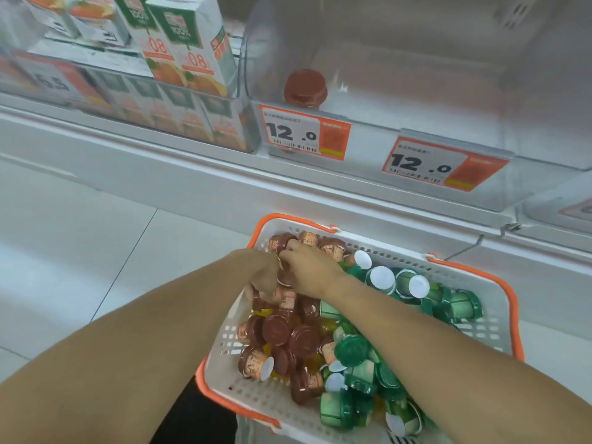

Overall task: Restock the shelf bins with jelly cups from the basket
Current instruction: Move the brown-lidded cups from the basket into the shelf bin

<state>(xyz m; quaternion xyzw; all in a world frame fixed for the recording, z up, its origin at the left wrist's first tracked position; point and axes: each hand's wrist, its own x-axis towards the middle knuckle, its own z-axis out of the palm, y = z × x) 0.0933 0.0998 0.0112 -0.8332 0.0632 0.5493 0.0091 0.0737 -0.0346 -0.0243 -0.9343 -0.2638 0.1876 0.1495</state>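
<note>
I am reaching both arms into the white basket, whose orange rim and handles ring it on all sides. My left hand is curling down at about ten o'clock in the basket, fingers bent among the brown jelly cups; it seems to be gripping some of them, though my wrist is hiding which. My right hand is lying just beside it, crossing in from four o'clock, and its fingertips are pinching a brown cup near the far rim at eleven o'clock. Both grips are narrow, wrapped on cups.

The brown cups are filling the left half of the basket, from seven o'clock up to twelve. The green jelly cups are heaping along the right half, from one o'clock down to five, some showing white bottoms. Yellow ones are peeking through between the two heaps.

Up at twelve o'clock the clear shelf bin is standing mostly open, with a single brown cup sitting at its front left corner behind a price tag reading 12.0. A second tag is hanging at one o'clock. Juice cartons are crowding the bin at ten o'clock. The shelf's front lip is running between basket and bins, and bare floor tile is lying open at nine o'clock.
</note>
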